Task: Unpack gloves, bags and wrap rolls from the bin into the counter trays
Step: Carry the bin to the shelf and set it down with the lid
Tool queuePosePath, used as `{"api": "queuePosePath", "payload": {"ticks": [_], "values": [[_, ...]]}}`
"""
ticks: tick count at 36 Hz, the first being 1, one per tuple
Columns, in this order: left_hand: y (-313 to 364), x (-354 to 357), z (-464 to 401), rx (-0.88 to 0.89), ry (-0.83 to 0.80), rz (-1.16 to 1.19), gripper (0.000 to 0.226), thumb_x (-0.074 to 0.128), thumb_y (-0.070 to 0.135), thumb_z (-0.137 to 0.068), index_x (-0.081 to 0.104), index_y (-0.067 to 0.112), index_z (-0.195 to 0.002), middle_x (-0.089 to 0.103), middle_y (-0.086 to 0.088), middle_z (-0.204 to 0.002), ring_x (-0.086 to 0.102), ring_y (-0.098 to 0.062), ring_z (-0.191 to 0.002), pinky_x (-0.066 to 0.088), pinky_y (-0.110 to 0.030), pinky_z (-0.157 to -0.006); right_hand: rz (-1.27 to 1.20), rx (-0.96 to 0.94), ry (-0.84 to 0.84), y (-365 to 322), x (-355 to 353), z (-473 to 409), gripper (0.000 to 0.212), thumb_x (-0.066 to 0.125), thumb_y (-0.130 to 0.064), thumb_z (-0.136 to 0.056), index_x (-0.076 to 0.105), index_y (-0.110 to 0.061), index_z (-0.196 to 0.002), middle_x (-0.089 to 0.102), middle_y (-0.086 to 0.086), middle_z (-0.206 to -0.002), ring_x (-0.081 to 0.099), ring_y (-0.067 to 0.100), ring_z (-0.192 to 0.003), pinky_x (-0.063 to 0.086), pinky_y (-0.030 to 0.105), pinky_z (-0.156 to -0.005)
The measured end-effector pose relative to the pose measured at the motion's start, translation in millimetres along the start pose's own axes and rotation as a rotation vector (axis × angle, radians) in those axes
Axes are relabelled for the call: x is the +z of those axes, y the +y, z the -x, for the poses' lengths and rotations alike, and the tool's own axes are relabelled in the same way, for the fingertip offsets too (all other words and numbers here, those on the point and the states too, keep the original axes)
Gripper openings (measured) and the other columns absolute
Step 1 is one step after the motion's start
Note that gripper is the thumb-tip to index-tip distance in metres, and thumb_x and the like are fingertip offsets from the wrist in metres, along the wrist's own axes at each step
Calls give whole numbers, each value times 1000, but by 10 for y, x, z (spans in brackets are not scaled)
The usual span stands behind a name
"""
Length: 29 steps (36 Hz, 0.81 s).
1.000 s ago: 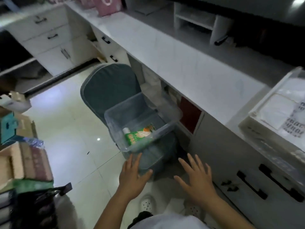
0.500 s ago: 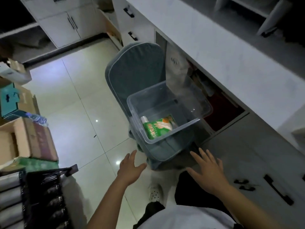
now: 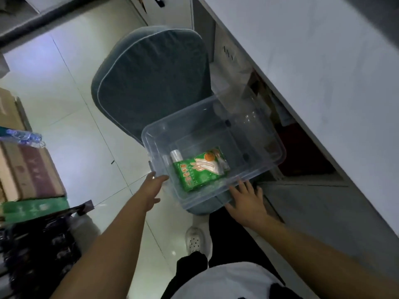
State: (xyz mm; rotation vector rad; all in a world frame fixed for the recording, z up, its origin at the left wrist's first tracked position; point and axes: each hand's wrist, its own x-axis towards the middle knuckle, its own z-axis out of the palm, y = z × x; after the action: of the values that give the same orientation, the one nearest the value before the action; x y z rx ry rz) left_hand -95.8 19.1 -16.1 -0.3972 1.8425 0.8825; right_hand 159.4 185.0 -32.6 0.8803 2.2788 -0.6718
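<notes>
Reaching for the bin point(image 3: 216, 134) on the chair point(image 3: 151, 78), we set left hand point(image 3: 154, 186) and right hand point(image 3: 246, 201), fingers spread and empty, against its near corners; glove pack point(image 3: 200, 169) lies just beyond both.

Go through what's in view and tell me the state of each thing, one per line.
Clear bin: lidless, resting on the chair seat.
Green glove pack: lying flat inside the bin.
White roll: in the bin beside the pack.
Left hand: open, at the bin's corner.
Right hand: open, at the bin's near rim.
</notes>
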Motion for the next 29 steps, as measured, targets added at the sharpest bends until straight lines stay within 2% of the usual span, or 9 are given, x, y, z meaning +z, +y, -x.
{"api": "queuePosePath", "payload": {"ticks": [2,4,10,12,14,19,24,26,29], "values": [[129,65,-141,-50,33,157,63,64,32,-90,38,24,-146,53,-7,-137,52,-33,-120,44,-57,-96,45,-29,-35,69,10,-94,74,41,-59,-90,14,-35,-155,-5,5,-167,-4,29,-152,0,63,-116],[220,104,-226,-86,55,259,47,62,31,-89,51,20,-133,59,-6,-123,57,-30,-106,48,-51,-83,103,-73,-66,147,27,-129,75,43,-58,-90,12,-36,-155,-3,5,-167,-5,29,-152,-1,63,-116],[200,-65,-303,-174,12,443,33,56,33,-89,61,18,-119,60,-9,-124,56,-32,-117,39,-63,-103,221,-165,-151,280,-94,-169,74,40,-61,-92,9,-36,-155,-3,6,-167,-6,34,-151,-3,62,-116],[177,-144,-263,-201,-14,524,32,55,37,-86,64,19,-110,63,-8,-117,59,-32,-111,41,-61,-102,224,-176,-145,257,-172,-186,74,38,-64,-92,12,-36,-155,1,5,-167,-2,34,-151,-2,62,-116],[141,-197,-208,-212,-22,578,36,57,41,-83,65,19,-110,64,-7,-113,59,-32,-109,42,-58,-100,221,-192,-114,213,-270,-239,75,36,-66,-91,14,-36,-155,1,5,-167,-2,32,-151,-1,62,-116],[-79,-322,-15,-199,-26,634,39,57,45,-82,67,20,-111,65,-7,-116,59,-33,-111,41,-54,-100,130,-210,-16,10,-624,-550,76,44,-64,-89,18,-38,-155,-6,2,-167,-10,27,-152,1,59,-118],[-281,-485,168,-203,76,654,37,57,47,-82,70,22,-106,67,-4,-109,61,-29,-102,44,-48,-91,43,-157,53,-140,-1008,-1102,76,47,-61,-90,15,-38,-155,-6,2,-167,-10,29,-152,3,61,-117],[-360,-585,233,-204,120,667,36,56,46,-83,70,22,-105,68,-4,-107,61,-27,-100,46,-46,-86,-31,-104,59,-166,-1140,-1323,77,49,-59,-90,14,-38,-156,-6,1,-167,-6,30,-152,6,64,-115],[-494,-763,301,-206,154,692,33,55,46,-84,68,22,-103,68,-3,-104,61,-27,-98,47,-44,-81,-177,26,82,-173,-1292,-1567,76,50,-60,-91,17,-38,-155,6,4,-167,11,36,-149,15,61,-115]]}}
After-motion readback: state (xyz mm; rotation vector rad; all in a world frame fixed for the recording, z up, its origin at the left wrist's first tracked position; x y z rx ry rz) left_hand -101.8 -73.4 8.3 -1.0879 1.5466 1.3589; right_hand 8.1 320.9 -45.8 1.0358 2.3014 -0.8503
